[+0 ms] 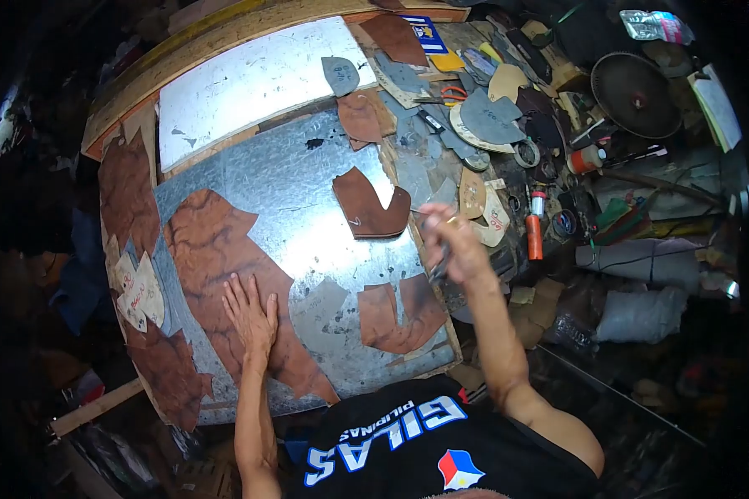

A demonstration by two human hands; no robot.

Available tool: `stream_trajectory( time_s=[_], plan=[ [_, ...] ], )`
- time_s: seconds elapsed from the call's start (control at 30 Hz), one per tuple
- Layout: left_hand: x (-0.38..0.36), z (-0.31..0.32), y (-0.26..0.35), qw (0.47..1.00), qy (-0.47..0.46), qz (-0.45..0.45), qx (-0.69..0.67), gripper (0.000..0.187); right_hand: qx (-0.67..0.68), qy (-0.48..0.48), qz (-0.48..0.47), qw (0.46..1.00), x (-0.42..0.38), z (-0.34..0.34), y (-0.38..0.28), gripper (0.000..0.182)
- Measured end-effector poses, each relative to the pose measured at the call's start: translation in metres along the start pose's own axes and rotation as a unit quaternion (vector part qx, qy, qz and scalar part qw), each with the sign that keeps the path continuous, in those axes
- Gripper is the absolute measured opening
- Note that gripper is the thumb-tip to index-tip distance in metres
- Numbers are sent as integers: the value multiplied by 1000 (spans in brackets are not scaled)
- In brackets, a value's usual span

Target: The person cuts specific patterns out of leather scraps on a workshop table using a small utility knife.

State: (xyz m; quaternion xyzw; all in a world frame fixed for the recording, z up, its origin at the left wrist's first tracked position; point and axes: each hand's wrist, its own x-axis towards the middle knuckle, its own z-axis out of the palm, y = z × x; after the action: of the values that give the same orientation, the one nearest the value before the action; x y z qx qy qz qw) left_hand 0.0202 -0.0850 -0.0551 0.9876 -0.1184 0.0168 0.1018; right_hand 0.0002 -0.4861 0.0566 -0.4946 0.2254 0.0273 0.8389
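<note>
My left hand lies flat with fingers spread on a large piece of brown, dark-veined leather. Over the right edge of the metal sheet, my right hand is raised and closed around a slim dark tool; blur hides its exact kind. A stack of cut brown leather pieces rests just left of that hand. Nearer my body, a grey pattern piece sits between the large leather and a smaller notched leather scrap.
The metal sheet covers the work table, with a white board behind it. On the right are orange-handled scissors, a tape roll, an orange tube and a round dark dish. Pale patterns lie left.
</note>
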Motion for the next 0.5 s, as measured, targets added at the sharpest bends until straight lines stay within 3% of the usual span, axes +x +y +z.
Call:
stream_trajectory(
  time_s=[0.07, 0.13, 0.2, 0.33, 0.43, 0.5],
  plan=[
    [-1, 0, 0, 1000, -6, -2, 13, 59, -51, -73, 96, 991, -24, 33, 23, 34],
    [2, 0, 3, 1000, -6, -4, 5, 59, 9, -134, 218, 967, -41, 62, 68, 31],
    [0, -3, 1, 1000, -9, -13, 4, 59, -57, -166, 256, 951, -61, 89, 118, 29],
    [0, -1, 1, 1000, -5, -15, 2, 60, -119, -243, 225, 936, -98, 118, 177, 29],
    [0, 0, 0, 1000, 0, -9, -2, 61, -272, -221, 45, 936, -105, 120, 204, 26],
    [-1, 1, -1, 1000, 3, -6, -7, 60, -266, -210, 82, 937, -111, 115, 209, 26]
  ],
)
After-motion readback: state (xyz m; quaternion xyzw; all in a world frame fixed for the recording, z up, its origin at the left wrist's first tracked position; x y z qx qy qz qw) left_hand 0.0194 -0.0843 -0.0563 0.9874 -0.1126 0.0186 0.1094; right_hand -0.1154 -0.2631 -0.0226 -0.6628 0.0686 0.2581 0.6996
